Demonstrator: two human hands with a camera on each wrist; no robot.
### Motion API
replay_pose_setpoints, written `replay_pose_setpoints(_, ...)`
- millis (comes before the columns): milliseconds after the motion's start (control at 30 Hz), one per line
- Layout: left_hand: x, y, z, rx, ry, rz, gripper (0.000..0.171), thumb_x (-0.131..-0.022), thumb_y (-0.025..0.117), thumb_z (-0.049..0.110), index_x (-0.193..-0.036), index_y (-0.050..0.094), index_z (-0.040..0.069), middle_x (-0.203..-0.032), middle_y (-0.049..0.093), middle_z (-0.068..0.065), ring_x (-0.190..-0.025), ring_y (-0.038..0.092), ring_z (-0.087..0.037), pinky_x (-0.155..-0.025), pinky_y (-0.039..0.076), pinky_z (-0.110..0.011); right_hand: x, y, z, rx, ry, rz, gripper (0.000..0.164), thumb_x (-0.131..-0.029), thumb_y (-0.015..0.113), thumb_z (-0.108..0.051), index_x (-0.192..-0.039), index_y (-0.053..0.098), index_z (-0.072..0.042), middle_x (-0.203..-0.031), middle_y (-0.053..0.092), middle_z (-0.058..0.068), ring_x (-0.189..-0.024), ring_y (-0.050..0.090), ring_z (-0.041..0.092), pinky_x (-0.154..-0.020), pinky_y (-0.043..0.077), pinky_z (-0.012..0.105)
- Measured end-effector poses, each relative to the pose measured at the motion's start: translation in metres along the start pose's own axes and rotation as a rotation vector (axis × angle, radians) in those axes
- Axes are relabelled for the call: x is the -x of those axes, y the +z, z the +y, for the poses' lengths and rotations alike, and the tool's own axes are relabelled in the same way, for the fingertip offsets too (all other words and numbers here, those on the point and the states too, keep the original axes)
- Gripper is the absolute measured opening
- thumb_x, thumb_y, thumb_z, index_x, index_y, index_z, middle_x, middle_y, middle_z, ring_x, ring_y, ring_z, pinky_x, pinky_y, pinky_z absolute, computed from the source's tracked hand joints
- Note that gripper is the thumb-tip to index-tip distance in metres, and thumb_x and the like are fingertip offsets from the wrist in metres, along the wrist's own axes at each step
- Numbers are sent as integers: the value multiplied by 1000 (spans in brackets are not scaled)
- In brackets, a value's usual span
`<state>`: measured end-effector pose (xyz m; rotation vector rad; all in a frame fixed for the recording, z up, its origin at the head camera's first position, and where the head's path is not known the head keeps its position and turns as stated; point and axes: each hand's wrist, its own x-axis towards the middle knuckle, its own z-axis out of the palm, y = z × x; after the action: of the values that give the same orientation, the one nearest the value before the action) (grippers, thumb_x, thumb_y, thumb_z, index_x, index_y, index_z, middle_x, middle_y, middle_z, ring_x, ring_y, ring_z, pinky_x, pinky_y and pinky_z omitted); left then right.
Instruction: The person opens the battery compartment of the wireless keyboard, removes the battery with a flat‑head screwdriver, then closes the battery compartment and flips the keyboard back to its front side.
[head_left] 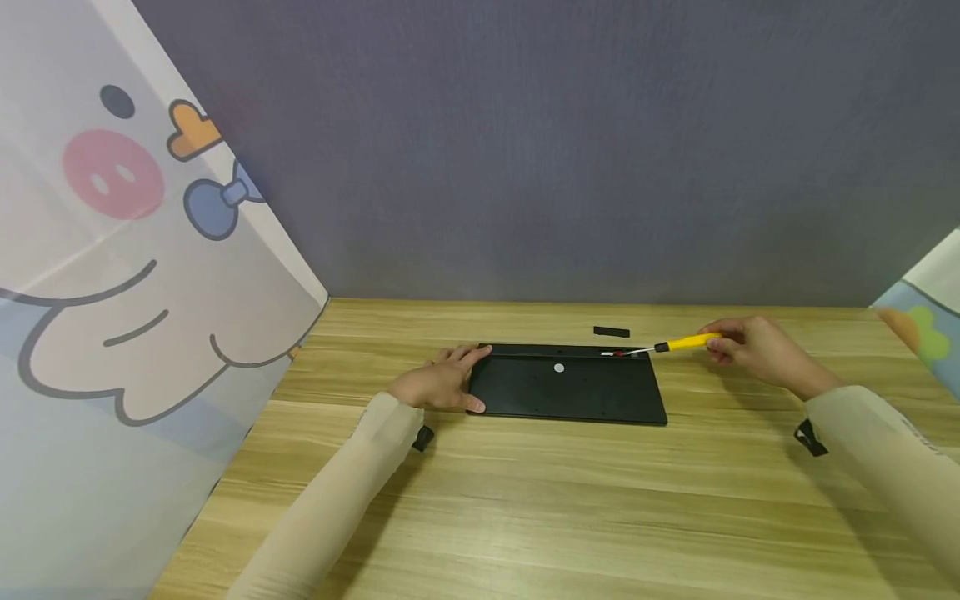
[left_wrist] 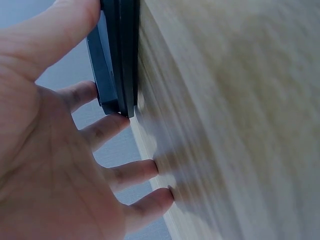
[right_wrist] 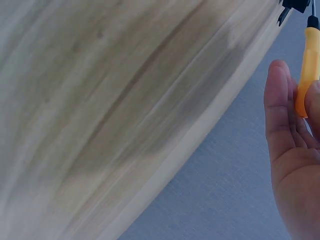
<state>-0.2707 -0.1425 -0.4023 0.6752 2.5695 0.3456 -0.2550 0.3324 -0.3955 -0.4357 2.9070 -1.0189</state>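
A black keyboard (head_left: pixel 570 390) lies face down on the wooden table, with a raised bar along its far edge and a round white sticker. My left hand (head_left: pixel 442 383) rests at its left end, thumb near the front corner and fingers spread at the back corner. In the left wrist view two fingertips (left_wrist: pixel 167 195) touch the table beside it. My right hand (head_left: pixel 761 354) pinches the yellow handle of a screwdriver (head_left: pixel 686 342). The screwdriver's thin shaft reaches left to an open slot in the bar, where a small red-and-white piece (head_left: pixel 613 353) shows.
A small black cover strip (head_left: pixel 611 332) lies behind the keyboard on the table (head_left: pixel 525 508). A grey partition (head_left: pixel 562 167) stands along the table's far edge. A cartoon-printed panel (head_left: pixel 150 250) borders the left side, another the right.
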Motion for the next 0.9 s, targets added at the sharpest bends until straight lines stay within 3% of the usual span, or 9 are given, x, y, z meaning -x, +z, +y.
replay_pose_setpoints(433, -3, 1, 1, -8, -38, -19, 98, -81, 67, 51, -153, 3, 33, -157, -2, 2, -141, 4, -35, -106, 16, -60, -2, 2, 6, 15, -1, -4, 24, -95, 54, 1, -114, 58, 15, -78, 66, 9, -66, 63, 20, -58, 54, 30)
replay_pose_setpoints(900, -3, 1, 1, 0, -30, -14, 98, -81, 67, 50, -153, 3, 33, -157, -2, 2, -141, 4, -36, -105, 16, -60, -2, 1, 5, 6, 4, -18, 26, -96, 52, 1, -116, 56, 16, -80, 65, 11, -69, 64, 21, -60, 54, 30)
